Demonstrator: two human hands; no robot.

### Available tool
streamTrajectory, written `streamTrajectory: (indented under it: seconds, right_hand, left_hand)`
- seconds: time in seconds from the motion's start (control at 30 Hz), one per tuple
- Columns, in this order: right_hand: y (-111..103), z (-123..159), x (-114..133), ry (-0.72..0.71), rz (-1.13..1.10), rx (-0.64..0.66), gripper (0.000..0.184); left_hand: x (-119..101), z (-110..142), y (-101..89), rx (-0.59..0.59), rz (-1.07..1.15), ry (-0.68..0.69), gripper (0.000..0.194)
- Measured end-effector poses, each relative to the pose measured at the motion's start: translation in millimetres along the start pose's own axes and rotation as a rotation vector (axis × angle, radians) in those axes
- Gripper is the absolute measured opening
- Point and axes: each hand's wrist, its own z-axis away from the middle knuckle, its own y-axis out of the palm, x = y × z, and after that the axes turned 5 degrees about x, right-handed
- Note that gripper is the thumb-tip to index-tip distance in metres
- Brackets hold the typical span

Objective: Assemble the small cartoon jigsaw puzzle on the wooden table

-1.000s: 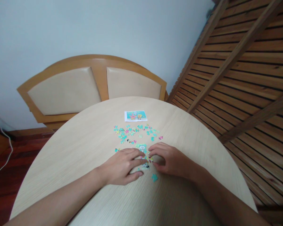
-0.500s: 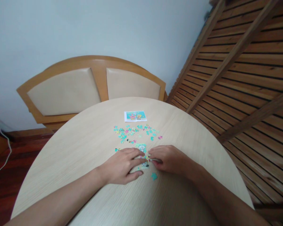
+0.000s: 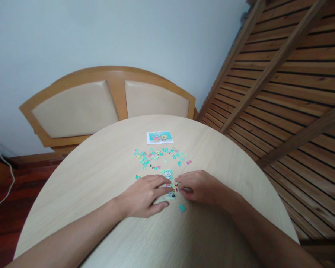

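A strip of joined jigsaw pieces [image 3: 168, 174], showing a pale cartoon figure on turquoise, lies flat on the table. My left hand [image 3: 148, 195] rests over its left side, fingers spread and fingertips on the strip. At the strip's right edge my right hand [image 3: 194, 185] is closed, thumb and fingers pinched on a small yellow and dark jigsaw piece [image 3: 176, 185]. The fingers partly cover that piece and the middle of the strip. A loose turquoise jigsaw piece [image 3: 181, 208] lies just below my right hand.
Many loose jigsaw pieces [image 3: 145, 162] are scattered beyond my hands on the round wooden table [image 3: 80, 178]. Behind them lies a printed picture card [image 3: 160, 137]. A padded bench back [image 3: 122, 93] stands past the far edge, and a slatted wooden panel [image 3: 281, 82] at right.
My right fingers have shifted slightly at the strip's right edge, showing more of the small piece. My left hand stays in place.
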Motion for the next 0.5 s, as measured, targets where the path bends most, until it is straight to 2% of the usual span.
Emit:
streamTrajectory:
  seconds: [0.23,0.5]
  right_hand:
    - [0.9,-2.1,0.0,-0.039,-0.009,0.075,0.019]
    - [2.9,-1.6,-4.4,-0.050,0.000,0.057,0.021]
  left_hand:
    - [0.1,0.1,1.1,-0.007,0.000,-0.006,0.042]
    - [-0.1,-0.1,0.0,-0.010,-0.007,-0.002,0.042]
